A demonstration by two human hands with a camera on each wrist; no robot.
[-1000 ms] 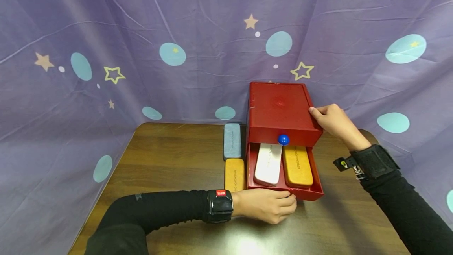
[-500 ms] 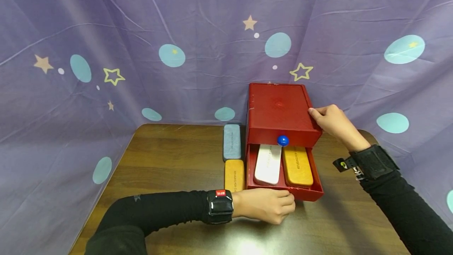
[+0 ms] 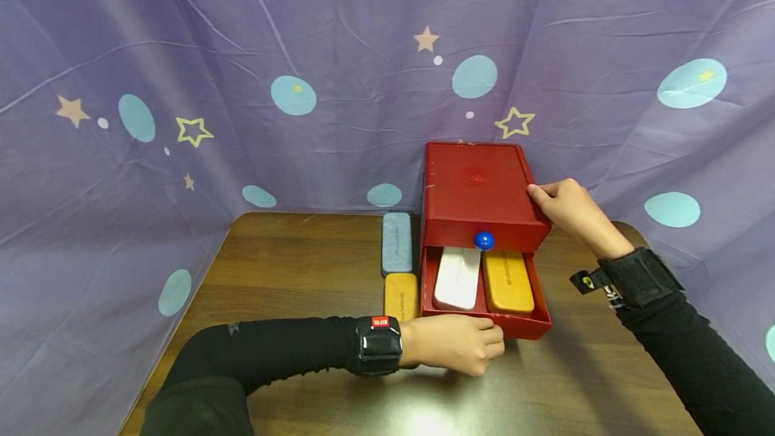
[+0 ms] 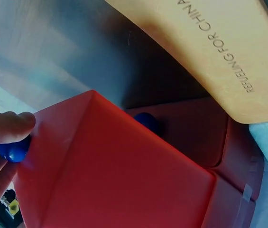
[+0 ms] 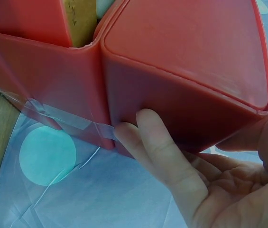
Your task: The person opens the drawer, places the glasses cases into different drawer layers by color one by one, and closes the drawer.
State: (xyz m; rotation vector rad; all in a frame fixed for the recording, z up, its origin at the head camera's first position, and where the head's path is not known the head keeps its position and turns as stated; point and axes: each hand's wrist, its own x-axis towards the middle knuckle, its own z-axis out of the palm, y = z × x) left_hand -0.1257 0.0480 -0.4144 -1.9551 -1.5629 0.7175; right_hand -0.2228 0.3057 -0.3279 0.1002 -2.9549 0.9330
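Observation:
A red two-drawer cabinet (image 3: 478, 180) stands at the table's back right, its lower drawer (image 3: 527, 328) pulled out. Inside that drawer lie a white rounded case (image 3: 458, 279) and a yellow rounded case (image 3: 508, 282), side by side. My left hand (image 3: 454, 343) is at the drawer's front; the left wrist view shows thumb and fingers pinching its blue knob (image 4: 16, 150). With my right hand (image 3: 572, 210) I hold the cabinet's right side, thumb at the top edge and fingers along the side wall (image 5: 171, 104). The upper drawer, with its own blue knob (image 3: 484, 241), is closed.
Left of the cabinet lie a blue-grey case (image 3: 397, 244) and, nearer me, another yellow case (image 3: 401, 296) with lettering, partly behind my left wrist. The wooden table (image 3: 303, 261) backs onto a purple patterned cloth (image 3: 339, 52).
The lower drawer has slid slightly inward, with its two cases and my left hand moving along with it. My right hand has stayed in place on the cabinet.

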